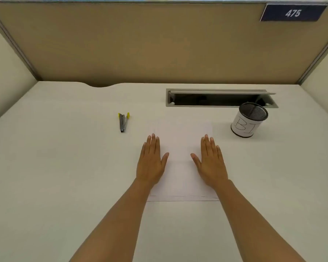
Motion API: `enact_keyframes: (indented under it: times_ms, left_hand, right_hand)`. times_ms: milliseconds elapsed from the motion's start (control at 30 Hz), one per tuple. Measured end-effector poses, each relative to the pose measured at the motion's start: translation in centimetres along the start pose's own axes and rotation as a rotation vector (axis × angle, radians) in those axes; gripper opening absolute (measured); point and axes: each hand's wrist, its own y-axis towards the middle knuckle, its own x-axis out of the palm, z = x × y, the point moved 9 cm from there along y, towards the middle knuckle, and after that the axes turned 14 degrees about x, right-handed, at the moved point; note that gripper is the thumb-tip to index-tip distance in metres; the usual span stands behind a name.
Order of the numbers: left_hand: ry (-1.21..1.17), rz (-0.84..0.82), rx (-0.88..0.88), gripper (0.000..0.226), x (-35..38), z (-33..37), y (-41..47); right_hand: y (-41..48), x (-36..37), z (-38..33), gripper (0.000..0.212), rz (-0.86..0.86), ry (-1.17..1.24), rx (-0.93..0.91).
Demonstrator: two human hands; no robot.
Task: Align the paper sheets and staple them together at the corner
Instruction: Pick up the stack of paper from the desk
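White paper sheets [180,146] lie flat in the middle of the pale desk, their near edges slightly offset from each other. My left hand [151,161] rests palm down on the stack's left edge, fingers extended and holding nothing. My right hand [209,161] lies palm down on the right edge in the same way. A small grey stapler [123,122] with yellow ends lies on the desk to the far left of the paper, apart from both hands.
A black mesh pen cup [249,120] with a white label stands at the right, beyond the paper. Behind it an open cable tray slot [221,98] is set into the desk. Tan partition walls [159,44] close the back and sides.
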Motion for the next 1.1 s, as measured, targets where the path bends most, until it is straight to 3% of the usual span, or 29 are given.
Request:
enact_keyframes:
  times_ms: [167,500,600,667,767,967,1100]
  left_hand:
    - [-0.017,0.001,-0.012,0.08,1.4,-0.5,-0.5]
    - [-0.049,-0.01,-0.051,0.082,2.4,-0.9,-1.2]
    - [-0.068,-0.017,-0.067,0.071,2.3,-0.9,-1.1]
    - [-0.09,-0.003,-0.087,0.061,2.0,-1.0,-0.9]
    - [-0.14,0.041,-0.156,0.057,1.1,-1.3,-0.8]
    - [-0.319,0.126,-0.403,0.059,0.3,-3.3,-0.9]
    - [-0.45,0.183,-0.494,0.058,-0.1,-3.8,-0.6]
  right_hand:
    - [-0.3,1.8,0.9,0.098,-0.015,-0.021,0.029]
    - [-0.6,2.3,1.0,0.085,-0.064,-0.026,0.04]
    - [-0.4,2.0,1.0,0.083,-0.084,-0.006,0.043]
    - [-0.1,1.5,1.0,0.068,-0.092,0.05,0.062]
    - [0.2,0.1,1.4,0.054,-0.059,0.208,0.131]
    - [0.7,-1.9,3.3,0.053,0.039,0.321,0.372]
    - [1.3,-1.8,3.4,0.052,0.018,0.372,0.426]
